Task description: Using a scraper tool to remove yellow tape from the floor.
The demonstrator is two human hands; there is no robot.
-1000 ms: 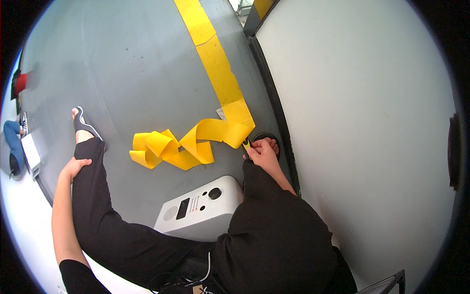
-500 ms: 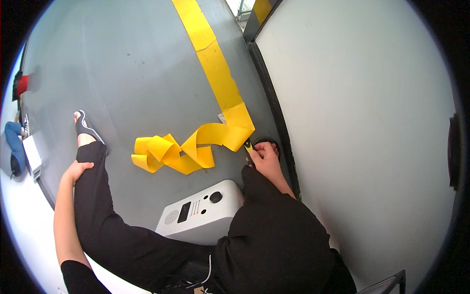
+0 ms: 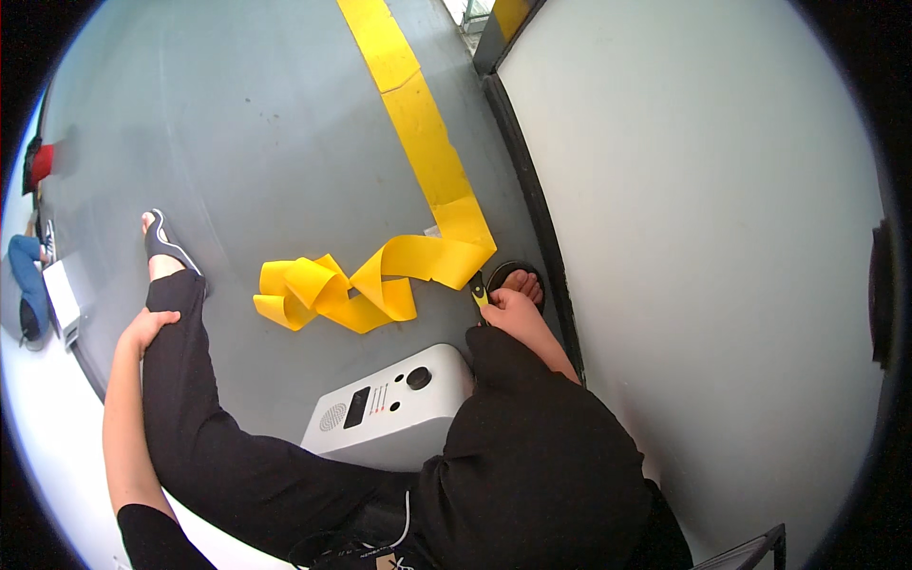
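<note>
Tape [image 3: 410,252] in bright yellow lies on the grey floor [image 3: 247,161] in front of us, its loose length twisted into loops on the left and its other end overlapping the near end of a worn yellow floor stripe [image 3: 418,123]. Our right hand [image 3: 518,315] grasps a black-and-yellow hand tool [image 3: 479,294] between bent thumb and fingers, the dark tip pointing at the tape's near edge, so close that we cannot tell whether they touch. Just beyond this hand is our right foot [image 3: 524,282] in a dark sandal [image 3: 497,277], near the black trim [image 3: 522,171] at the base of a pale wall panel [image 3: 703,237]. Our left hand [image 3: 150,326] rests on the left trouser leg [image 3: 176,356], thumb across the front; the other fingers are hidden, so we cannot tell whether it clasps the cloth. Between our legs, a white and grey box [image 3: 385,399] with a speaker grille [image 3: 332,417], dark display [image 3: 357,407] and black knob [image 3: 418,378] sits nearer to us than the tape. Far to our left, we see another person's blue trousers [image 3: 27,275] beside a pale boxy object [image 3: 62,299].
</note>
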